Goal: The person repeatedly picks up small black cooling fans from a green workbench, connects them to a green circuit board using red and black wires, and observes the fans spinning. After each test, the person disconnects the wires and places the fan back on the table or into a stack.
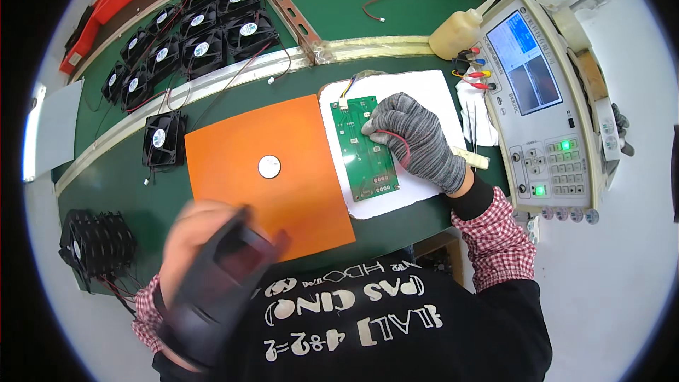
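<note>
My right hand [414,134], in a grey knitted glove, is pinched closed over a green circuit board [375,173]. A red wire [397,137] curves out from its fingers; the wire's tip is hidden. The board lies on a white pad [424,88], with a white plug and coloured wires at its upper end. At the lower left my bare left hand [191,230] is closed around a black fan [219,276], which is tilted and smeared by motion. Beside that hand lies an orange sheet [247,131] with a white round disc [269,166] on it.
Several black fans [201,49] stand in rows at the back left, another fan [164,139] nearer, and a stack [99,247] at the left edge. A test instrument [544,106] with a screen fills the right side, near a squeeze bottle [458,32], tweezers [472,124] and clip leads [479,74].
</note>
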The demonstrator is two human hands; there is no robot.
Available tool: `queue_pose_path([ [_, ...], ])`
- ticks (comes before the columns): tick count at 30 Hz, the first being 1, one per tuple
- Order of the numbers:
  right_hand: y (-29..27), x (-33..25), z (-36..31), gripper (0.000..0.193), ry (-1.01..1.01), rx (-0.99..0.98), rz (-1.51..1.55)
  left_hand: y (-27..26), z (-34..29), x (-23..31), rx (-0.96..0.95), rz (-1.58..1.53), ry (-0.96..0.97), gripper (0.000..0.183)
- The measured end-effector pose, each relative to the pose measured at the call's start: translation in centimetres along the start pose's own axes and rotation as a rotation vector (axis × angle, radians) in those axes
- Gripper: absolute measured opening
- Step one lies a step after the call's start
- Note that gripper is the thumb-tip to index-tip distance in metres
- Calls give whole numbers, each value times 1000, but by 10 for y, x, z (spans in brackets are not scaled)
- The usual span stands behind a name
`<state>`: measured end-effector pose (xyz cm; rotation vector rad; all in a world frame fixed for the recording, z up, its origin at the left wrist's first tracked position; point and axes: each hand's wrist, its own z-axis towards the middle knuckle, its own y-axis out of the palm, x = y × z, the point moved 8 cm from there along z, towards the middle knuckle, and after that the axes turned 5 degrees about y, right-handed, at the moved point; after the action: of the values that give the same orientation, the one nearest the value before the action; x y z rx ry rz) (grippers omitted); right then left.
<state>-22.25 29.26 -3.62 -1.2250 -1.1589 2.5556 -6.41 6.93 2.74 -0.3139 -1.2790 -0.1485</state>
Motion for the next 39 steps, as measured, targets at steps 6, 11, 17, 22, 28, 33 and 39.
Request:
queue_pose_path([
  [6,1,5,-2,16,-8,17,82,21,-28,52,648,1823,1094,78],
  [11,0,-5,-2,13,-85,9,-188,7,75,56,241,1179,767,95],
  [17,-16,19,-6,14,271,170,227,-50,202,-48,385,1427,547,39],
  [22,-17,19,-5,29,314,173,280,-115,194,-107,184,1666,356,12],
  [28,-36,-48,-1,54,-179,269,-200,-19,120,-25,120,1403,735,10],
  [33,14,-87,-2,65,-261,-142,112,48,10,-17,-203,1235,1263,11],
  [39,-28,-37,-1,30,-108,65,-402,-87,8,-4,512,1602,723,22],
])
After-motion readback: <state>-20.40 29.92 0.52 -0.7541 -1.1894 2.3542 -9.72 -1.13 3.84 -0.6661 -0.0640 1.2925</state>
